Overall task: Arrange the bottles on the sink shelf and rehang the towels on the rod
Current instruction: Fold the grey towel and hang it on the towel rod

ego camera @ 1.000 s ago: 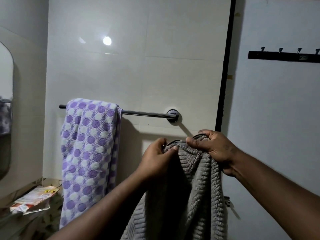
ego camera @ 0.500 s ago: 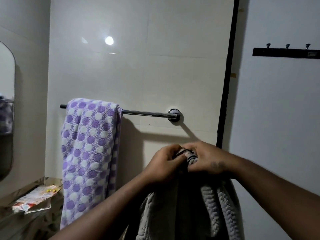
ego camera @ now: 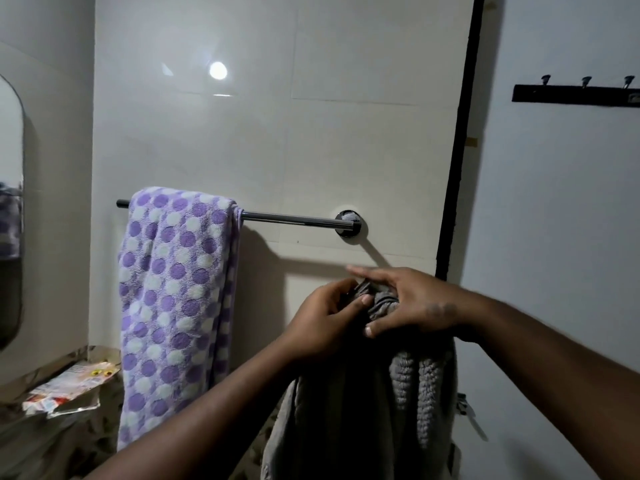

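Note:
A chrome towel rod (ego camera: 294, 218) runs across the white tiled wall. A purple and white dotted towel (ego camera: 176, 306) hangs over its left part. Below the rod's right end I hold a grey ribbed towel (ego camera: 405, 386), bunched at its top and hanging down. My left hand (ego camera: 325, 320) pinches the top of the bunch from the left. My right hand (ego camera: 408, 303) holds it from the right, thumb under the bunch and fingers stretched over it. No bottles are in view.
A mirror (ego camera: 10, 209) is on the left wall. Below it a marbled counter (ego camera: 41, 434) carries a crumpled printed packet (ego camera: 69, 386). A black door frame (ego camera: 457, 150) stands right of the tiles, and a black hook rack (ego camera: 575, 93) is on the door.
The towel's top went from spread between my hands to gathered in one bunch. My hands came together and dropped slightly; my right fingers have now stretched out over it.

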### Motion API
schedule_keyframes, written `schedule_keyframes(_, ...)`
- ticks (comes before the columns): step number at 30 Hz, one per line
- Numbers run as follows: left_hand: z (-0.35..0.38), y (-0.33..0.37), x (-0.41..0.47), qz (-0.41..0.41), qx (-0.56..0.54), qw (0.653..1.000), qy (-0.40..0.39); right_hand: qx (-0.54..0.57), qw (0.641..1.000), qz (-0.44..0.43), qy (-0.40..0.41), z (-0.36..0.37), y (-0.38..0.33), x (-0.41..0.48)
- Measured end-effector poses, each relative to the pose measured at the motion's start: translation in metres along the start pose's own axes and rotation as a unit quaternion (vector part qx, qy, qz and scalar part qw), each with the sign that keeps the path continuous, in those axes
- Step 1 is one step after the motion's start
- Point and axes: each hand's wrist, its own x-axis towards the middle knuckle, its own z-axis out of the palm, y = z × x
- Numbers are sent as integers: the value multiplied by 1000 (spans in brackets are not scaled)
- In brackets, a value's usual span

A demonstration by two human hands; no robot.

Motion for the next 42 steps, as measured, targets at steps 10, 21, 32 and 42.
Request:
schedule_keyframes(10, -36, -20, -41, 20, 321, 946, 37, -143, 956, 43, 252, -24, 25, 6)
schedule_keyframes(21, -99, -28, -76, -45, 377, 886, -266, -152, 915, 189, 322, -54, 76, 1)
schedule_keyframes(32, -156, -69, -104, -66, 348, 918, -178, -93, 898, 245, 353, -67, 98, -14)
schedule_keyframes(42, 25, -28, -98, 34, 178, 977, -114, -80, 930, 187, 305, -51, 10, 28)
